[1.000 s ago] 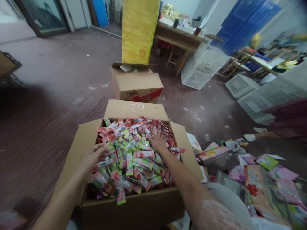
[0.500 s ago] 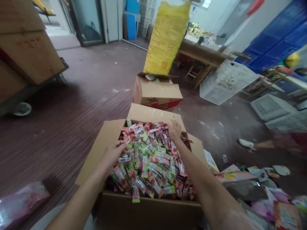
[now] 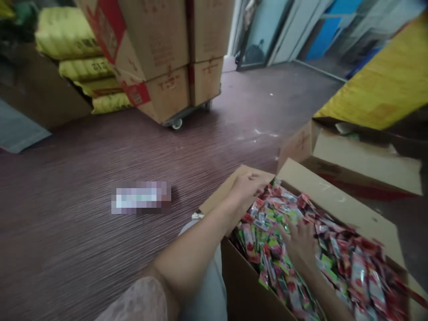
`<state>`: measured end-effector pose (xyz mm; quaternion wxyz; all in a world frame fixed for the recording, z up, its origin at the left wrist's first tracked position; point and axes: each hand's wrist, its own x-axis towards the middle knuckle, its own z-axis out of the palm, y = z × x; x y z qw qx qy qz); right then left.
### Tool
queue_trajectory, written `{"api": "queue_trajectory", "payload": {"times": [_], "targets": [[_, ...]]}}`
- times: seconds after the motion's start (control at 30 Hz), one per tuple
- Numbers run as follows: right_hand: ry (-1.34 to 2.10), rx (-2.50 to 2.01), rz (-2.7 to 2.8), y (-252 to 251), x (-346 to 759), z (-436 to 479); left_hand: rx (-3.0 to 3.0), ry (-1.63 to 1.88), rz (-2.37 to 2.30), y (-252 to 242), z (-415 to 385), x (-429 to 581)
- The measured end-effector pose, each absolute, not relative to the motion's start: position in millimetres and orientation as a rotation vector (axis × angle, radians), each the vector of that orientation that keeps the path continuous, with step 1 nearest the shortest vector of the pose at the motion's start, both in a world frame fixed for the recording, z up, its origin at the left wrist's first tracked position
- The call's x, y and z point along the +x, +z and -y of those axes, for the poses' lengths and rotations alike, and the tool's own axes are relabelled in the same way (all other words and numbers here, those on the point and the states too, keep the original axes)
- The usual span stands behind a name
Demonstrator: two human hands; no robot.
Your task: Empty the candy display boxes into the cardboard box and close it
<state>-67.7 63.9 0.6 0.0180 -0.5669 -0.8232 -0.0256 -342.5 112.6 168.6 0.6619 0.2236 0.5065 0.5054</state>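
Note:
An open cardboard box (image 3: 337, 203) at the lower right is heaped with several small red, pink and green sachets (image 3: 347, 263). My left hand (image 3: 249, 185) rests at the box's near-left corner, fingers curled over the edge of the pile and the flap. My right hand (image 3: 301, 243) lies flat on top of the sachets in the middle of the heap, fingers spread. Neither hand visibly holds a sachet.
A second, partly shut cardboard box (image 3: 354, 154) sits just behind the first, with a big yellow sack (image 3: 384, 84) behind it. A wheeled cart of stacked cartons (image 3: 167, 53) stands at the top centre, yellow sacks (image 3: 80, 67) to its left. Brown striped floor (image 3: 83, 232) spreads left.
The view has swung sharply left, so the box now sits at the lower right. My right hand has come back from the far edge to the middle of the pile.

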Motion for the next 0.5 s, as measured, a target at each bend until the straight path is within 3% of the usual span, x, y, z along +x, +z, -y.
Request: {"api": "queue_trajectory", "payload": {"times": [0.13, 0.23, 0.33, 0.43, 0.5], "targets": [[0.03, -1.312, 2.864, -17, -117, 24, 0.33, 1.317, -1.266, 153, -104, -425], [0.006, -1.179, 2.92, -32, -128, 51, 0.604, 1.199, -1.754, 119, -85, -505], [-0.021, -1.164, 2.902, -36, -125, 46, 1.022, 0.479, -2.371, 74, -48, -587], [-0.054, -1.106, 2.886, -31, -120, 39, 1.225, -0.275, -2.381, 28, -1, -653], [-0.077, -1.071, 2.88, -27, -119, 38, 1.265, -0.556, -2.318, 1, 24, -682]]}}
